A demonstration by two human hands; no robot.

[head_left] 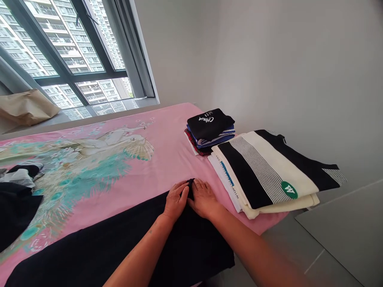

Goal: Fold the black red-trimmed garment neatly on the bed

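Note:
A black garment (98,231) lies spread along the near side of the bed; its exact kind does not show. Both hands meet at its far edge, where the cloth bunches up a little between them. My left hand (176,200) has its fingers and thumb closed on that edge. Right beside it, my right hand (204,198) grips the same edge, fingers bent over the cloth and thumb toward the left hand. The fingertips are partly hidden in the dark fabric.
Folded striped clothes (263,167) with a green badge are stacked on the right. Behind them is a smaller pile topped by a black shirt (209,123). Crumpled clothes (18,199) lie at the left on the pink bedsheet (170,151). A paper bag (28,107) rests by the window.

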